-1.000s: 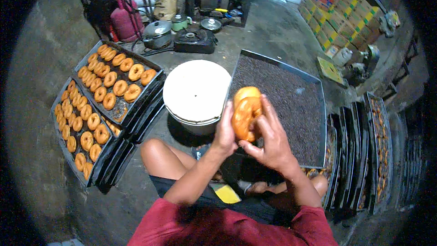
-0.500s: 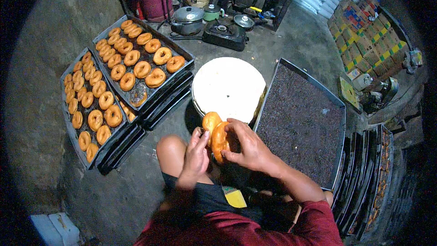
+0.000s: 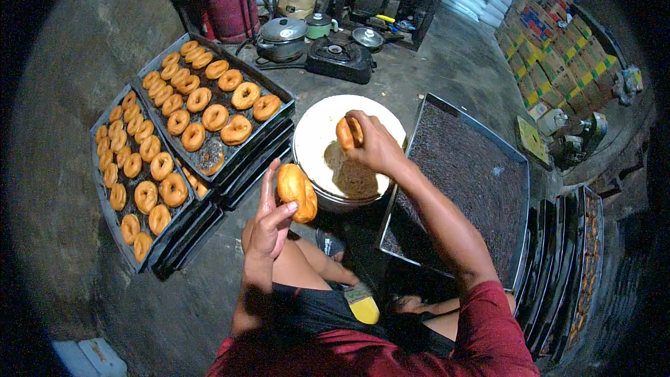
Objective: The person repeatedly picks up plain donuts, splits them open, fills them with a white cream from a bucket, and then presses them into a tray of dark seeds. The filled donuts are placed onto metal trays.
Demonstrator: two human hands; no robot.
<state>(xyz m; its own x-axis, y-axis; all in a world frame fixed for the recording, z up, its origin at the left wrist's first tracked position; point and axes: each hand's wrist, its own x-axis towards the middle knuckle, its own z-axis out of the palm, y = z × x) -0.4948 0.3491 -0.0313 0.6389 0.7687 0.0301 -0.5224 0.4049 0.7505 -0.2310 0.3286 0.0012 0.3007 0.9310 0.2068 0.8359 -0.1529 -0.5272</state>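
My left hand (image 3: 269,222) holds a golden-brown doughnut (image 3: 297,193) between thumb and fingers, left of a tub of white cream or icing (image 3: 328,115). Over that tub, my right hand (image 3: 373,146) grips another doughnut (image 3: 345,134) by its edge, tilted on its side. A shadow falls on the white surface beneath it; whether the doughnut touches the surface I cannot tell. To the right of the tub lies a large metal tray of dark brown sprinkles (image 3: 467,181).
At the left, stacked trays (image 3: 286,101) carry rows of doughnuts. More trays (image 3: 558,272) are stacked at the right. A black portable stove (image 3: 340,61), a lidded pot (image 3: 282,36) and a pink gas cylinder (image 3: 232,10) stand behind. Cardboard boxes (image 3: 558,63) are at the far right.
The two doughnuts, close together before, are now apart. My right hand has carried one forward over the white tub; my left hand has moved left and down with the other.
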